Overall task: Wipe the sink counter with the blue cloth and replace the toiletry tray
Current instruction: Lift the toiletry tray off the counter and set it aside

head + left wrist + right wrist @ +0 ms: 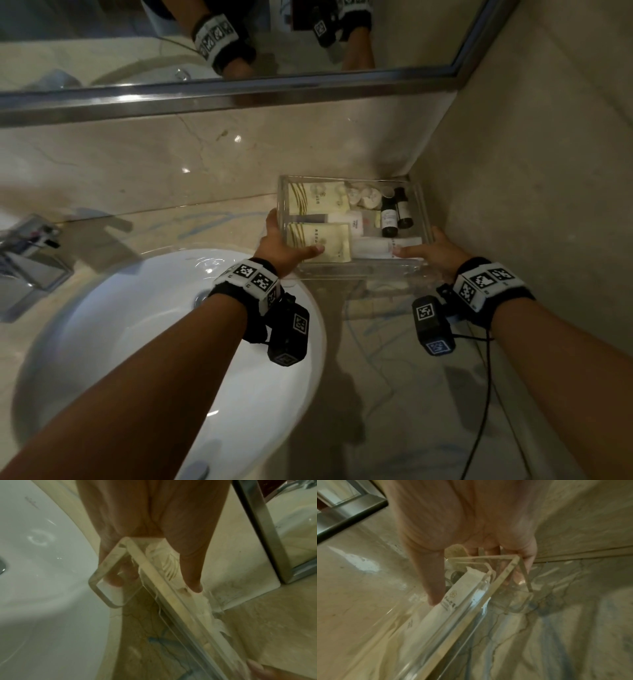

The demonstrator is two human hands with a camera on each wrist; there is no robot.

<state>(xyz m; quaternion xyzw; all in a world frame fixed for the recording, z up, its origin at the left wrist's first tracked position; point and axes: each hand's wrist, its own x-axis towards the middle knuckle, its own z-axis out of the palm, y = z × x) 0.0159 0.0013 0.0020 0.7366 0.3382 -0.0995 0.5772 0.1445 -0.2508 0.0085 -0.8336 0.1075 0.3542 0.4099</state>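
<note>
A clear acrylic toiletry tray (356, 271) sits between both hands near the back right corner of the counter (394, 363). It appears slightly raised, with its shadow below. It holds yellow sachets (318, 240), white tubes (383, 247) and small dark bottles (390, 219). My left hand (291, 236) grips the tray's left end, thumb inside and fingers underneath. My right hand (421, 245) grips the right end the same way. The wrist views show the left hand (154, 520) on the tray rim (171, 592) and the right hand (462, 520) on the tray corner (488, 599). No blue cloth is in view.
A white basin (171, 325) lies left of the tray, with a chrome faucet (30, 253) at far left. The mirror frame (239, 92) runs along the back and a stone side wall (531, 171) stands close on the right. Blue smears mark the marble. A black cable (486, 394) hangs from my right wrist.
</note>
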